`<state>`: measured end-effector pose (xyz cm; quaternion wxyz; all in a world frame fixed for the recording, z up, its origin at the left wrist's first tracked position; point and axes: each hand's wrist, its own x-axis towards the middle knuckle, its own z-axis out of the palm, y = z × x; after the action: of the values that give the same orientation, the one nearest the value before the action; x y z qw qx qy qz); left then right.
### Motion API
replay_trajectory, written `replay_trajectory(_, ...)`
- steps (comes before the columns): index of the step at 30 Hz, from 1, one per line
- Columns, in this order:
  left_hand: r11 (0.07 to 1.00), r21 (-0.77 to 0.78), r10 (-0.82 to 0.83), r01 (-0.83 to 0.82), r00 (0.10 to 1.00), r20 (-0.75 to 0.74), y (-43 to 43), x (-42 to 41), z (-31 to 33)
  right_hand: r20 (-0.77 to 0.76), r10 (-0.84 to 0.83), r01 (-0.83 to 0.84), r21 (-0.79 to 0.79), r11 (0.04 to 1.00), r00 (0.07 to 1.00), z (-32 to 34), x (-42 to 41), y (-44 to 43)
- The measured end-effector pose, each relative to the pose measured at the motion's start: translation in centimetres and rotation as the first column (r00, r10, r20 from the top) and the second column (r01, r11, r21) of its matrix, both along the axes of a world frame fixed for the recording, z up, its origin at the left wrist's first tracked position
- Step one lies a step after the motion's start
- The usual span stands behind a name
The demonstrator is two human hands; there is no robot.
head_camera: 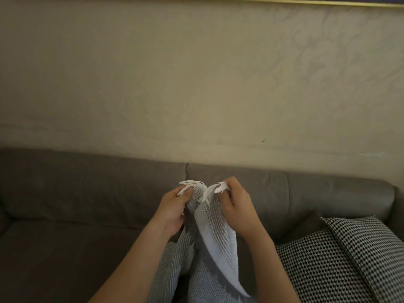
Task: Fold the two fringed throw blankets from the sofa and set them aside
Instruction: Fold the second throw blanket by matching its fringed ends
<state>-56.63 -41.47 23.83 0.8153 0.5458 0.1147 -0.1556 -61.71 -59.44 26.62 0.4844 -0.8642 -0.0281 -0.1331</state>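
Both grips, left hand (175,206) and right hand (235,204), pinch the blanket's (214,228) fringed edge above the sofa (87,193), houndstooth cushion (341,259) alongside.

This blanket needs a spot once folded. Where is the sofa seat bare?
The seat left of the blanket is bare up to the backrest. The right is crowded: a checked cushion lies there.

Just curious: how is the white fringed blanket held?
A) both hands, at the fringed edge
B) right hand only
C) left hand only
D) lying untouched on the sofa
A: the left hand and the right hand each grip the blanket just below its tassels, held up in front of the sofa.
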Motion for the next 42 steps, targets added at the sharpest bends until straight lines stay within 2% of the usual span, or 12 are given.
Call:
replay_trajectory(7, 1.0, 0.004, -0.007, 0.007, 1.0, -0.028, 0.3, -0.2, 0.3, -0.226, -0.004, -0.022, -0.116, 0.993, 0.974, 0.6, 0.8, 0.4)
replay_trajectory(11, 1.0, 0.003, 0.004, -0.004, 0.999, -0.035, 0.5, -0.4, 0.3, -0.315, 0.099, -0.086, 0.056, 0.995, 0.944, 1.7, 0.2, 0.3)
replay_trajectory(13, 1.0, -0.004, 0.022, -0.023, 0.999, -0.038, 0.4, -0.6, 0.4, -0.357, 0.133, -0.13, 0.033, 0.991, 0.925, 2.1, -0.1, 0.2)
replay_trajectory(16, 1.0, -0.005, 0.025, -0.026, 0.999, -0.044, 0.3, -0.6, 0.5, -0.364, 0.173, -0.208, -0.06, 0.976, 0.915, 2.0, 0.2, 0.1)
replay_trajectory(18, 1.0, 0.0, 0.014, -0.014, 0.999, -0.04, 0.4, -0.5, 0.5, -0.327, 0.238, -0.271, -0.06, 0.961, 0.915, 2.1, 0.2, 0.2)
replay_trajectory(20, 1.0, 0.007, -0.011, 0.011, 1.0, -0.018, 0.6, -0.6, 0.8, -0.288, 0.321, -0.319, 0.052, 0.946, 0.902, 2.5, 0.0, 0.3)
replay_trajectory(23, 0.995, 0.092, -0.033, 0.031, 0.999, 0.017, 0.7, -1.0, 0.9, -0.217, 0.369, -0.307, 0.272, 0.912, 0.904, 2.8, 0.0, 0.8)
replay_trajectory(26, 0.994, 0.102, -0.042, 0.04, 0.999, 0.015, 0.5, -1.1, 1.2, -0.163, 0.32, -0.248, 0.35, 0.903, 0.933, 1.8, 0.5, 1.6)
replay_trajectory(30, 0.994, 0.095, -0.053, 0.054, 0.998, -0.016, 0.0, -1.5, 2.3, -0.121, 0.111, -0.083, 0.217, 0.973, 0.986, -0.7, 1.6, 2.8)
replay_trajectory(35, 0.987, 0.104, -0.128, 0.124, 0.991, 0.03, 0.3, -1.8, 1.9, -0.086, -0.099, 0.111, 0.136, 0.985, 0.991, -2.2, 2.0, 3.2)
replay_trajectory(42, 0.971, 0.108, -0.229, 0.211, 0.953, 0.196, 1.0, -1.6, 1.8, -0.008, -0.198, 0.198, 0.075, 0.977, 0.98, -2.2, 2.0, 3.4)
